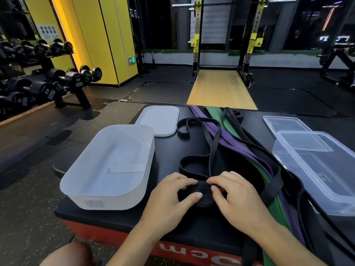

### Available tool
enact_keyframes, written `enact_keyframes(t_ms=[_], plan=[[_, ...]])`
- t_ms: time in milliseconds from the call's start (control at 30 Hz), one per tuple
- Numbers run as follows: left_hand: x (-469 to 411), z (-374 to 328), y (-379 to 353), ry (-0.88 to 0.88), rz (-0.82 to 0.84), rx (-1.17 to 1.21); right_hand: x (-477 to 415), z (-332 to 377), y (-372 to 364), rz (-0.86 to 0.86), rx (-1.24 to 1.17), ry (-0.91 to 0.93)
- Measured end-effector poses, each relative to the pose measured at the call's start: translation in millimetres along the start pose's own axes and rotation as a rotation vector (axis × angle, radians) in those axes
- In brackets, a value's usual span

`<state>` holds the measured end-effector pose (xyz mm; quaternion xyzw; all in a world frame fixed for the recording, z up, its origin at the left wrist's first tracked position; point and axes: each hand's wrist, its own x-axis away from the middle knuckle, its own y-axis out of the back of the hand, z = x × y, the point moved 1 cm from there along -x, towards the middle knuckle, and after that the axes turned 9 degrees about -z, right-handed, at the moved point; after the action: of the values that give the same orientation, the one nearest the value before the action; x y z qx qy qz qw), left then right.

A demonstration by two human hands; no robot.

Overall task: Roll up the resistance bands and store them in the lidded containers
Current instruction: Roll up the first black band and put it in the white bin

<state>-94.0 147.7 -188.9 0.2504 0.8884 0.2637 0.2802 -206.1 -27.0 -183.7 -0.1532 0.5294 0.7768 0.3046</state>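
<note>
Near the front edge of the desk (169, 150): roll of black band (201, 193), lying flat, coils showing on top. Just left of the roll, left grip (169, 192), clamped on it, fingertips on the far rim and thumb across the near side. Just right of the roll, right grip (236, 194), likewise closed on it, fingers curled at the rim. Beyond the roll, loose rest of the same band (192, 160), looping over the desk. Further left of the roll, white tub (99, 200), open. Beyond and left of the roll, white lid (158, 120), lying flat. Right of the roll, purple band (228, 137) and green band (213, 112), stretched side by side, with other black bands (238, 117) crossing them. Far right of the roll, clear box (307, 181), open. Further back on that side, clear lid (284, 123).
</note>
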Motion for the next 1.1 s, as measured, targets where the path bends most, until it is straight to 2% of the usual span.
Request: enact_keyframes(t_ms=[300, 567, 767, 867, 1100], plan=[[0, 2, 0, -0.003, -0.01, 0.009, 2, 2, 3, 0.013, -0.044, 0.01], [2, -10, -6, -0.099, 0.071, -0.229, 2, 4, 2, -0.005, -0.035, 0.04], [0, -5, -2, -0.128, 0.063, -0.158, 4, 3, -1, 0.004, -0.083, 0.029], [-1, -4, -1, -0.15, 0.059, -0.154, 5, 6, -2, 0.011, -0.042, 0.006], [-1, -5, -2, -0.138, 0.077, -0.156, 4, 9, -2, 0.015, 0.106, 0.079]])
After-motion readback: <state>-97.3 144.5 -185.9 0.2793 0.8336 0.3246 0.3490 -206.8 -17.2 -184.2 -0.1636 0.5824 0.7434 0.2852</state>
